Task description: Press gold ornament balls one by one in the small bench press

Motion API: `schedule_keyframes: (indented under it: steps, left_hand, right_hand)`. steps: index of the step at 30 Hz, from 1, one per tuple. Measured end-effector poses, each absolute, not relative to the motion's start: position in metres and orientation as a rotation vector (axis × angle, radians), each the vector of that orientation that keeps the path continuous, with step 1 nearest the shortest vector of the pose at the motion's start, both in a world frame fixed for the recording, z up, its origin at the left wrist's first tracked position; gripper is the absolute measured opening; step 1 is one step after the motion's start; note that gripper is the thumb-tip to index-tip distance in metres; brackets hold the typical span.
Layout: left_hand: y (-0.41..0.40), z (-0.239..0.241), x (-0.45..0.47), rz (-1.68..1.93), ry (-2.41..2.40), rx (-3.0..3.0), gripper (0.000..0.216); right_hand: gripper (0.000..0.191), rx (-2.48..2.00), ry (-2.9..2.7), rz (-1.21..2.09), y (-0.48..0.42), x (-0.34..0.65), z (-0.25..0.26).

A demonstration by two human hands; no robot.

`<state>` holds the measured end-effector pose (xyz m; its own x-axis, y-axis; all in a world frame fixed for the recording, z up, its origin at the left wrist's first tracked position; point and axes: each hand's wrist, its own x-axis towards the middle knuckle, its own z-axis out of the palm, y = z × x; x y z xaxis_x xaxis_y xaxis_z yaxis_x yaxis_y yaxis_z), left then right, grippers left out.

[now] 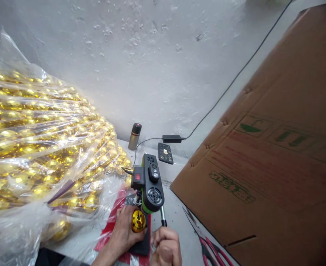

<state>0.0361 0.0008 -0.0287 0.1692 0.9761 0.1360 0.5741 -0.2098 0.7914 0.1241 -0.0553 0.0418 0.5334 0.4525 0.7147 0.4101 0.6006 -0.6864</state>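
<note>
My left hand [124, 228] is closed around a shiny gold faceted ornament [139, 221], which it holds against the front of a small black and green bench machine [153, 184]. From the machine's right side a metal lever [163, 213] with a black end runs down toward me. My right hand [167, 245] is curled at the lever's black end, with its fingers wrapped round it. The machine's dark base [141, 248] rests on red material [105, 235], partly covered by my left hand.
At left bulges a clear plastic bag [60, 140] of gold ornaments. A large cardboard box [262, 147] leans in at right, with red-handled scissors [207, 244] beside it. Behind the machine are a cylindrical bottle [135, 136], a phone [165, 153] and a corded power adapter [172, 138].
</note>
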Motion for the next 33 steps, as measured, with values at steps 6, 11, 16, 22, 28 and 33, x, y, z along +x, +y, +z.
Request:
schedule_keyframes:
  steps: [6,11,16,22,28,33]
  left_hand:
    - [0.001,-0.027,0.037,0.895,1.456,1.86,0.043]
    - [0.003,-0.034,0.039,0.892,1.454,1.872,0.046]
    - [0.004,-0.036,0.04,0.894,1.455,1.861,0.048]
    - [0.004,-0.043,0.038,0.901,1.416,1.865,0.047]
    - [0.004,-0.039,0.039,0.907,1.424,1.856,0.047]
    - [0.005,-0.039,0.044,0.906,1.472,1.883,0.047]
  right_hand:
    - [0.038,-0.811,-1.137,-0.107,-0.04,0.135,0.028]
    - [0.038,-0.809,-1.132,-0.104,-0.038,0.137,0.023]
    - [0.041,-0.82,-1.151,-0.147,-0.036,0.138,0.014]
    - [0.047,-0.809,-1.19,-0.268,-0.031,0.14,-0.004]
    - [0.046,-0.916,-1.175,-0.259,-0.04,0.13,-0.004]
    - [0.044,-1.114,-1.091,-0.008,-0.055,0.131,0.064]
